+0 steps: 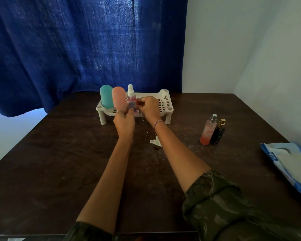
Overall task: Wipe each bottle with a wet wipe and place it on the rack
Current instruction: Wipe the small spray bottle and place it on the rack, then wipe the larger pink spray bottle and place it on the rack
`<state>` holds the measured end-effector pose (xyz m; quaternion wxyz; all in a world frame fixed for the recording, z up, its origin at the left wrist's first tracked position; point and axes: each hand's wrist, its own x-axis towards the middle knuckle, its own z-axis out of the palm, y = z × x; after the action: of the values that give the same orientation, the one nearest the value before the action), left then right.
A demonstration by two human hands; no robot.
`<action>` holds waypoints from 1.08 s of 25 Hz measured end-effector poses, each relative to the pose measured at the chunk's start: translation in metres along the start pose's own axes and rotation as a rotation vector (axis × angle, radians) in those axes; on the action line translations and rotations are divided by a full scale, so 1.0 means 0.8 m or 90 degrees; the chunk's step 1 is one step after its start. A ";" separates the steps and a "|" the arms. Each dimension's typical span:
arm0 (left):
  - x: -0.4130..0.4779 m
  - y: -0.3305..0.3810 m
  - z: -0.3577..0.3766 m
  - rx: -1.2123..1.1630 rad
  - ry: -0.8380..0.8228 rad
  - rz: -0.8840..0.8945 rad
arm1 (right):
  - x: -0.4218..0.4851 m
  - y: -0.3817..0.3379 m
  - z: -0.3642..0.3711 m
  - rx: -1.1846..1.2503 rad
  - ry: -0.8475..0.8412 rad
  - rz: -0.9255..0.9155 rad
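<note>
Centre frame, on the rack [164, 101], teal bottle [106, 99] and pink bottle [118, 100] stand placed. Left grip [124, 121] and right grip [149, 106] both clasp the spray bottle [131, 97], apparently setting it there. Right of frame, perfume bottle [208, 131] and black bottle [218, 133] wait on the worktop [76, 153].

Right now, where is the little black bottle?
The black bottle stands on the table, on the right side, right beside the pink perfume bottle and away from the white rack.

Teal bottle [106, 98], pink bottle [118, 98], white rack [163, 101]
</note>
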<state>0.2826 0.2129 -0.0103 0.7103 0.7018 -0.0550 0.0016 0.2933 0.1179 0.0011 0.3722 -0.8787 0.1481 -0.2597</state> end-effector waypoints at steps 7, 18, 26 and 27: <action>0.002 -0.001 -0.002 -0.020 -0.019 -0.008 | -0.003 -0.002 0.004 0.017 -0.012 0.015; -0.005 0.007 -0.008 -0.027 -0.012 -0.006 | -0.016 -0.006 0.003 -0.006 0.011 0.027; -0.027 0.027 -0.001 0.017 0.000 0.022 | -0.053 -0.019 -0.028 0.039 0.112 0.003; -0.033 0.030 0.001 0.017 -0.003 0.033 | -0.060 -0.021 -0.033 0.028 0.116 -0.022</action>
<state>0.2543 0.2146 0.0111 0.7005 0.7094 -0.0752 0.0191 0.2401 0.1360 0.0122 0.3721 -0.8454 0.1601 -0.3482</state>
